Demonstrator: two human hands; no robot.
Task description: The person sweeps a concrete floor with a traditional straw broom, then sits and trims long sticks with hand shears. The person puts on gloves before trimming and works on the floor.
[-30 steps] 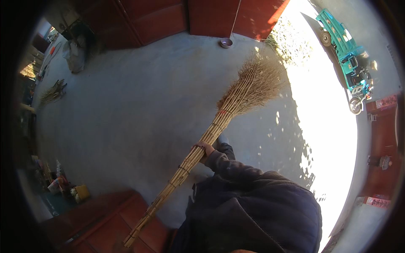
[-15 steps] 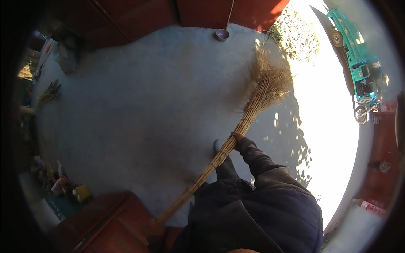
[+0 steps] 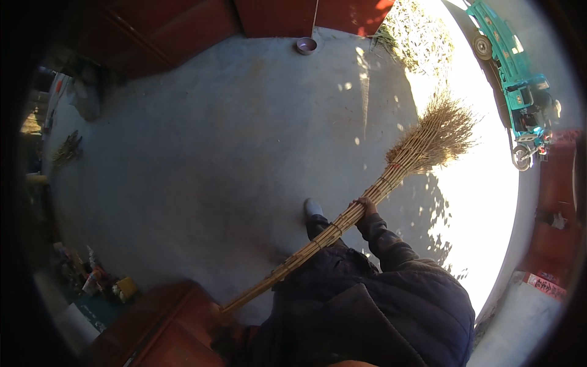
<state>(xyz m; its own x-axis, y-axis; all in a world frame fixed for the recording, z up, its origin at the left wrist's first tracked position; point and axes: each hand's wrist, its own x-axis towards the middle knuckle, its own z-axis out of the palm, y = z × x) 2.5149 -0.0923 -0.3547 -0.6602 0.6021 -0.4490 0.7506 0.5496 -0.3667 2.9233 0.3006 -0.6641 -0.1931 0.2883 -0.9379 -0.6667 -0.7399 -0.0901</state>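
A long broom of bundled thin bamboo or twigs (image 3: 333, 232) slants across in front of me. Its bushy head (image 3: 433, 137) spreads toward the upper right, at the border of shade and sunlight. My right hand (image 3: 367, 207) is closed around the handle below the head, its dark sleeve reaching back to my body. Toward the lower left the handle narrows and ends beside a red box-like surface (image 3: 165, 321). My left hand cannot be made out there. My grey shoe (image 3: 313, 207) shows beside the handle.
A small bowl (image 3: 306, 46) stands by the red doors (image 3: 275, 15). Leafy plant litter (image 3: 422, 40) lies in the sun nearby. A teal cargo tricycle (image 3: 510, 76) is parked at right. A small bundle of twigs (image 3: 68, 148) and assorted clutter (image 3: 92, 275) lie at left.
The broom head has swung right, from the shaded concrete to the sunlit edge. My right hand has moved right with it. The view has shifted slightly.
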